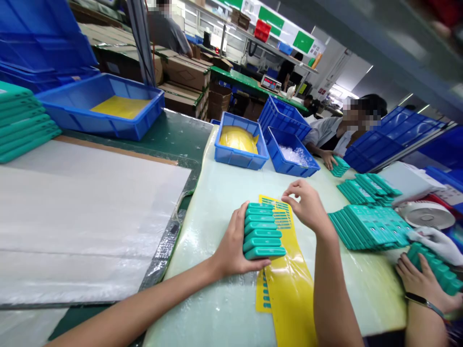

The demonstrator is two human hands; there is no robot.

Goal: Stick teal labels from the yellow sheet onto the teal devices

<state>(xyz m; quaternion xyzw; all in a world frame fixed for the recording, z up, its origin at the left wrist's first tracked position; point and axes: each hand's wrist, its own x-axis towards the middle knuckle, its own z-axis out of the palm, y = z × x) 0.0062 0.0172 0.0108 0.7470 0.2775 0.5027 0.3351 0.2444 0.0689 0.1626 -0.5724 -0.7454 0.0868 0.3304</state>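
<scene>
My left hand [235,241] is wrapped round a row of several green plastic pieces [263,232], slim and rounded at the ends, tilted over the table. Under and beside them lies a yellow sheet [291,284] with rows of small green labels near its far end. A second yellow label sheet [263,294] shows partly beneath it. My right hand [306,205] hovers at the sheet's far right corner, thumb and forefinger pinched together. Whatever sits between those fingertips is too small to make out.
Blue bins hold a yellow item [238,139] and clear plastic bits [294,155]. Stacked green pieces [369,224] stand to the right, near a co-worker's hands [421,277]. Another person [334,130] handles green pieces at the far side. A white-covered board [83,212] lies left.
</scene>
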